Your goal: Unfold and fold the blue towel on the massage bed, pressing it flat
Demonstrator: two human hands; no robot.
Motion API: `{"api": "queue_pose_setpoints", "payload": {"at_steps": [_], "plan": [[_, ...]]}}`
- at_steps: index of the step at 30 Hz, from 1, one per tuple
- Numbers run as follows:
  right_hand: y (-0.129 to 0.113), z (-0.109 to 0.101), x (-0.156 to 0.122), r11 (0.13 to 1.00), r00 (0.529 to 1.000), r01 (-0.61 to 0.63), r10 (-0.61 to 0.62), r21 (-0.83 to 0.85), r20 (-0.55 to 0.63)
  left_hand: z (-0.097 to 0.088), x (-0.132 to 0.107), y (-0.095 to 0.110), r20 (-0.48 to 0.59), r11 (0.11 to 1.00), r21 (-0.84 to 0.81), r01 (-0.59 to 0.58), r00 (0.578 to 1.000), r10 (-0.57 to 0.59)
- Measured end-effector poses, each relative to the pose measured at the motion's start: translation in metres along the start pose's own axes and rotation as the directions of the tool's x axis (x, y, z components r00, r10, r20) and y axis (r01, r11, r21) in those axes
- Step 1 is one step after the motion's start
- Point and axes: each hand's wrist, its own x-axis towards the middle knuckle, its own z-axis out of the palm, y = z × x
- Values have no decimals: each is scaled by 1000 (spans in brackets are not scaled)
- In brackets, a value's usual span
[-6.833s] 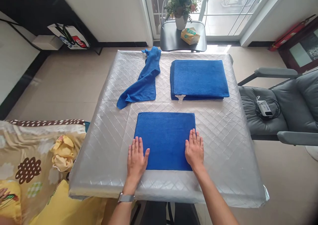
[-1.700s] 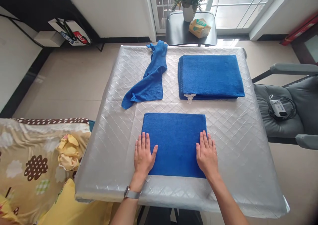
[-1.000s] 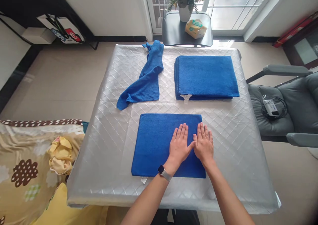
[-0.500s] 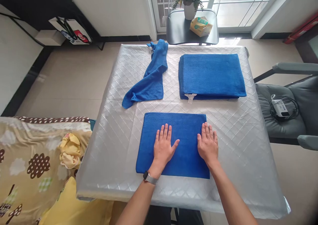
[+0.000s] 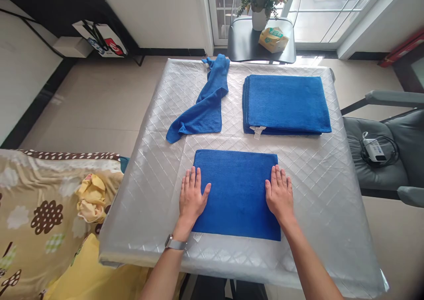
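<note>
A blue towel lies flat as a rectangle in front of me on the silver quilted tablecloth. My left hand rests palm down over its left edge, fingers stretched out and thumb on the cloth. At the right edge my right hand also lies flat, fingers straight, partly on the towel and partly on the tablecloth. A small white tag peeks out below the towel's near edge. Farther back sits a stack of folded blue towels with white labels. To its left is a crumpled, twisted blue towel.
Beyond the table, a dark chair bears a potted plant and a yellow tissue pack. On the right, a grey armchair holds a white device with a coiled cable. A patterned bedspread is at left.
My left hand has slid left from the towel's middle to its left edge. The right hand stays at the right edge. The whole view has shifted slightly.
</note>
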Motion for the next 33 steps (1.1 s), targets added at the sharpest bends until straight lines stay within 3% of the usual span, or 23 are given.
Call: {"api": "queue_pose_setpoints", "payload": {"at_steps": [6, 11, 13, 16, 18, 21, 24, 26, 28, 33], "plan": [[-4, -11, 27, 1000, 1000, 2, -2, -13, -28, 1, -1, 1, 4, 1000, 7, -10, 1000, 10], [-4, -2, 54, 1000, 1000, -3, 3, -15, 13, -3, -1, -1, 24, 1000, -3, -2, 1000, 2], [-4, 2, 56, 1000, 1000, -16, 17, -16, 22, -7, 1, 8, 1, 999, -26, 28, 1000, -28], [-4, 4, 55, 1000, 1000, -13, 13, 2, 4, -13, 13, 50, -40, 996, -82, 18, 999, -21], [-2, 4, 54, 1000, 1000, -5, 6, 14, -15, -12, 26, 95, -33, 988, -121, -101, 995, 98], [2, 6, 51, 1000, 999, 27, -27, 7, -26, 1, 47, 163, 3, 912, -173, -372, 926, 379], [6, 8, 50, 997, 997, 76, -76, -8, -14, 22, 63, 201, 15, 859, -199, -472, 875, 484], [7, 9, 50, 997, 997, 73, -73, -6, -20, 32, 67, 204, 28, 873, -197, -447, 887, 460], [5, 9, 51, 999, 999, 45, -44, 3, -29, 36, 67, 194, 43, 890, -182, -418, 901, 432], [-1, 4, 54, 1000, 1000, 1, -1, 32, -18, 26, 69, 142, 53, 949, -103, -298, 951, 304]]}}
